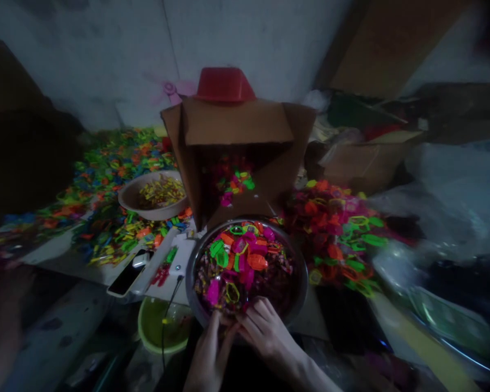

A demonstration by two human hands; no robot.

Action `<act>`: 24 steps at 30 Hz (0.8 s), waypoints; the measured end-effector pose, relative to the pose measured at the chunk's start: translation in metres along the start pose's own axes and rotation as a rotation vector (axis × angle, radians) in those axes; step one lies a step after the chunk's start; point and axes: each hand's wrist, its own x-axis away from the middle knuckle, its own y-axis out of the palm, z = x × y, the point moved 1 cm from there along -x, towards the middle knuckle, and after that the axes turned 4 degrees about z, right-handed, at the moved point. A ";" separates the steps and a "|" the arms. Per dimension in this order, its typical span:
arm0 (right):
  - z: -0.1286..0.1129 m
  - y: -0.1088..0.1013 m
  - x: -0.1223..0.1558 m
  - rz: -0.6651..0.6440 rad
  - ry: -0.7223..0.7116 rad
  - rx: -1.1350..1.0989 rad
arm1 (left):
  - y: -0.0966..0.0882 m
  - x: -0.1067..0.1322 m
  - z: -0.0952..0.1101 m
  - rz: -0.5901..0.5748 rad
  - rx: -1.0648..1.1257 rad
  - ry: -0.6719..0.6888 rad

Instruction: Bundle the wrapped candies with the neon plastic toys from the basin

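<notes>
A wide metal bowl (191,275) stands right in front of me, filled with small wrapped pieces and bright plastic parts in pink, orange and green. At its near rim my left hand (214,343) and my right hand (263,326) meet, fingers pinched close together. Whatever sits between the fingertips is too small and dark to name. Just beyond the fingers lies a yellow-green plastic ring (232,293), with a pink plastic piece (213,292) to its left.
An open cardboard box (245,125) with a red tub (224,84) on top stands behind the bowl. Plastic parts (335,228) are heaped right. At left are a beige basin (126,198), a phone (128,275) and a green basin (145,329). Another person's arm (2,326) shows far left.
</notes>
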 end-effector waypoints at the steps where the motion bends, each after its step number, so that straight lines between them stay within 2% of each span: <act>1: -0.001 -0.001 0.003 -0.002 0.028 -0.024 | 0.003 0.002 -0.002 0.003 0.010 0.001; 8: -0.008 -0.008 0.021 -0.106 0.201 -0.182 | 0.017 0.016 -0.003 -0.094 0.147 -0.028; 10: -0.008 -0.009 0.026 -0.052 0.176 -0.149 | 0.021 0.018 -0.007 -0.112 0.157 -0.033; 13: -0.006 -0.012 0.030 0.080 0.060 -0.024 | 0.029 0.022 -0.012 -0.158 0.168 -0.041; 14: -0.005 -0.014 0.031 0.095 0.030 0.001 | 0.031 0.024 -0.013 -0.174 0.169 -0.046; 16: -0.004 -0.016 0.031 0.039 0.007 -0.018 | 0.034 0.026 -0.013 -0.194 0.163 -0.058; 19: -0.003 -0.016 0.031 -0.091 0.021 -0.106 | 0.030 0.029 -0.008 -0.194 0.138 -0.080; 24: -0.001 -0.014 0.035 -0.096 0.022 -0.188 | 0.016 0.032 0.004 -0.200 0.088 -0.112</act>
